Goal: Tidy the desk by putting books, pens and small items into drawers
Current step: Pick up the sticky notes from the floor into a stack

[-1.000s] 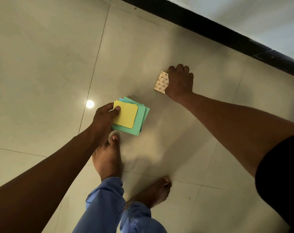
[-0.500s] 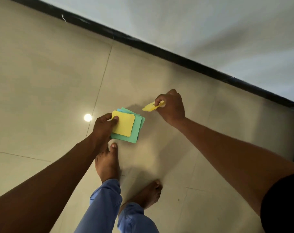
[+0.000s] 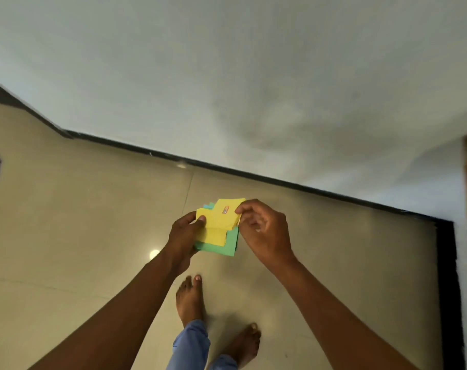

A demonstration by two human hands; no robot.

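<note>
both hands (image 3: 181,236) (image 3: 264,231) on paper stack (image 3: 218,231), above open floor (image 3: 93,222)

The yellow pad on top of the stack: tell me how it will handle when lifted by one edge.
Probably light and floppy: the yellow pad is thin paper, pinched at its edge by the right hand. Its sheets may fan apart, since the edges already look uneven. It could slide off the green sheets the left hand holds.

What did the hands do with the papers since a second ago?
The right hand picked a yellow pad off the floor, brought it left and now pinches it onto the stack. The left hand kept holding that stack throughout.
</note>
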